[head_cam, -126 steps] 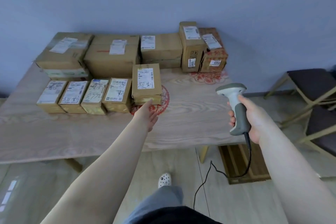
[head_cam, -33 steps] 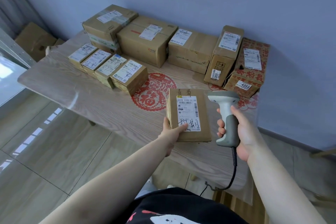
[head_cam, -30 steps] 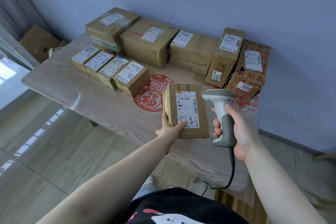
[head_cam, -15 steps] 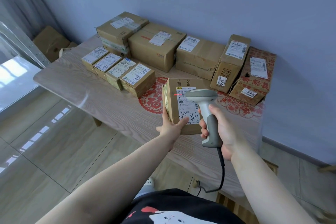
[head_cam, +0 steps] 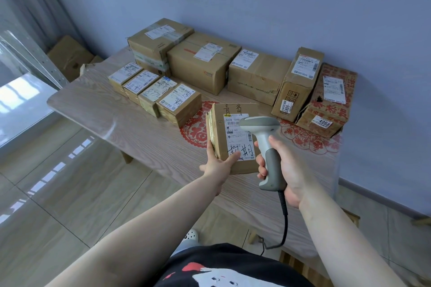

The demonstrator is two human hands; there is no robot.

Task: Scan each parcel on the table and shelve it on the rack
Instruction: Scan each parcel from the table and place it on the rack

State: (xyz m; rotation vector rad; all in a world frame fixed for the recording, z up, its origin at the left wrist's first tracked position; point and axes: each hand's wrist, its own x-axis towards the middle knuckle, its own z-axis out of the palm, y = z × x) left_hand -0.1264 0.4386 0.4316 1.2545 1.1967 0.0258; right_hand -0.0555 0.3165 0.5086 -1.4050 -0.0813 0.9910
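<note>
bare forearms, no sleeves; black top [head_cam: 233, 268] with red and white print; white perforated shoe [head_cam: 192, 235].

Scanner [head_cam: 261, 137] head covers right part of label on held parcel [head_cam: 221, 133]; parcel's underside hidden behind left hand [head_cam: 218, 165]; scanner cable end lost below table [head_cam: 130, 128] edge; small label print unreadable.

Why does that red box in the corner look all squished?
The red-printed box at the table's far right end does look battered: its front left edge is torn open, its top has a small hole, and its sides sag. The tall box beside it is creased too. The other parcels look fine.
</note>
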